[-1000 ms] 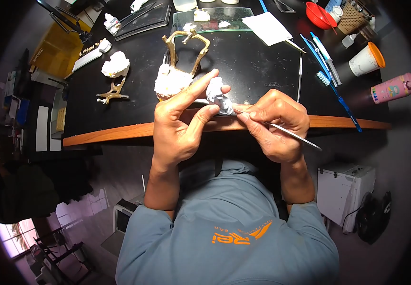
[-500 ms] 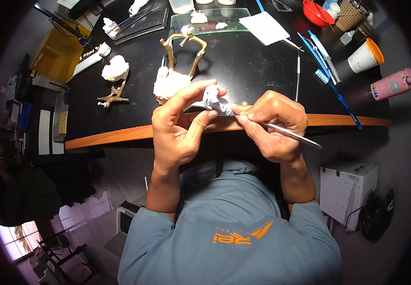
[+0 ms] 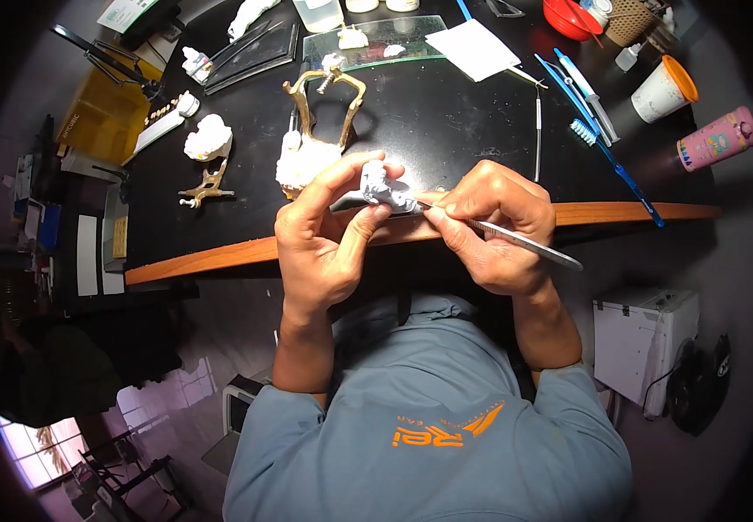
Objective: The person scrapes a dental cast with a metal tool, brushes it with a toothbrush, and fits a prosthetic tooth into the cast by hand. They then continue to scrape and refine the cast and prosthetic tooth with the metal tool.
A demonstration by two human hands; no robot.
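Observation:
Between the thumb and fingers of my left hand (image 3: 324, 235) is a small pale grey-white cast (image 3: 378, 184), held over the front edge of the table. My right hand (image 3: 498, 228) pinches a thin metal tool (image 3: 529, 244), whose tip reaches the right side of the cast. Just beyond my left hand, a white plaster model (image 3: 305, 163) with a brass-coloured frame (image 3: 355, 109) rests on the black table. A second white model (image 3: 208, 137) on a metal frame lies farther left.
The black table (image 3: 446, 113) has a wooden front edge (image 3: 211, 263). A glass plate (image 3: 394, 54), white pad (image 3: 474, 50) and slim probe (image 3: 538, 135) lie behind my hands. At right are a blue toothbrush (image 3: 616, 165), paper cup (image 3: 659, 91) and pink can (image 3: 718, 139).
The view has shifted slightly, so the table items appear a little moved. Both hands keep their grips, and the tool tip stays by the cast.

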